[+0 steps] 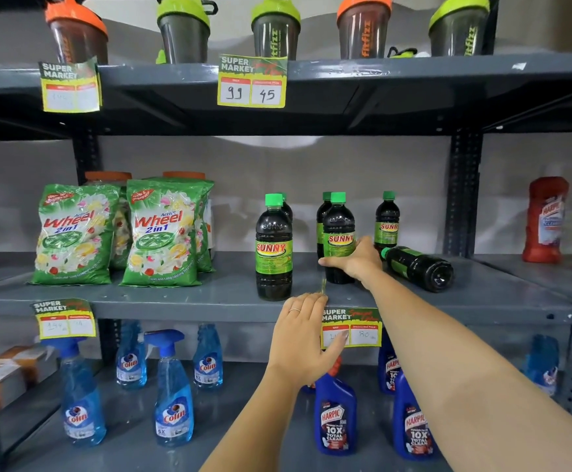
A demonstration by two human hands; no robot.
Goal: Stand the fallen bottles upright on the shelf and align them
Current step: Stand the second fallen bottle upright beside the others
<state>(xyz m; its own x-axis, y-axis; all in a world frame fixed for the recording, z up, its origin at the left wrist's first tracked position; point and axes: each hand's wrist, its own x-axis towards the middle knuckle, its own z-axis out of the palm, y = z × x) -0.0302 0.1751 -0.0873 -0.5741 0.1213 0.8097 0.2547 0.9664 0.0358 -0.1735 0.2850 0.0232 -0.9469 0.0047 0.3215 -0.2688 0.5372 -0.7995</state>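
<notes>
Dark Sunny bottles with green caps stand on the grey middle shelf (175, 296). One upright bottle (273, 247) stands near the front. My right hand (356, 258) is wrapped around the lower part of a second upright bottle (339, 229). A third upright bottle (387, 219) stands further back on the right. Two more are partly hidden behind the front ones. One bottle (420, 267) lies on its side, cap pointing left, just right of my right hand. My left hand (303, 335) hovers with fingers spread at the shelf's front edge, holding nothing.
Green Wheel detergent packs (162, 233) stand on the left of the same shelf, red Harpic bottles (545, 219) in the bay to the right. Shaker bottles (274, 28) line the shelf above. Blue Colin sprays (174, 390) and Harpic bottles (335, 413) stand below.
</notes>
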